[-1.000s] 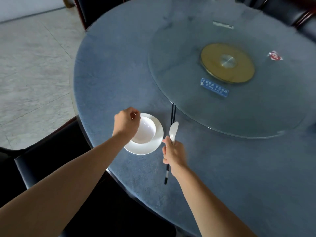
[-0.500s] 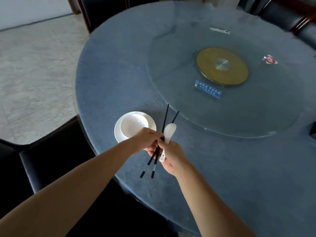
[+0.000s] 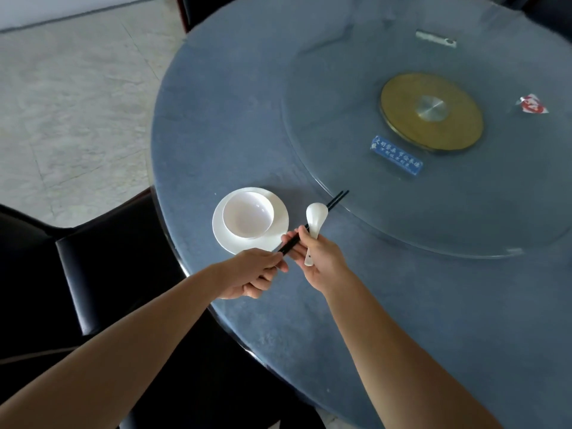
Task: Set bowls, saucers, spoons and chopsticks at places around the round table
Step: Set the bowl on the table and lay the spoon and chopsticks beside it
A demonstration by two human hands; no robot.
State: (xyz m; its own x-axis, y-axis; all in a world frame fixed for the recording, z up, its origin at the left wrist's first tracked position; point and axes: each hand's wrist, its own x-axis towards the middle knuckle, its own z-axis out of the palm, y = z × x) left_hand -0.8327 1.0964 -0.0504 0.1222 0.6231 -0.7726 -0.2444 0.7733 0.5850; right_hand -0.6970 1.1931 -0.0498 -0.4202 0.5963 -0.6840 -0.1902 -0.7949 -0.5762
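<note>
Restaurant dining room: round table (image 3: pixel 216 125), glass turntable (image 3: pixel 464 212), dark padded chairs (image 3: pixel 102 258).

Left hand (image 3: pixel 252 272) grips black chopsticks (image 3: pixel 334 199); right hand (image 3: pixel 323 258) holds white spoon (image 3: pixel 315 215) beside bowl (image 3: pixel 247 215)

Only the arms show: left forearm (image 3: pixel 139 335), coming in from the 8 o'clock corner, and right forearm (image 3: pixel 387 329), coming in from 5 o'clock. Both are bare along all the length in view, smooth and tapering toward the wrists. Left grip (image 3: pixel 253 272) and right grip (image 3: pixel 322 258) are bare too, with uncovered fingers and knuckles and bare wrists behind them; finer detail such as nails is too small to tell.
</note>
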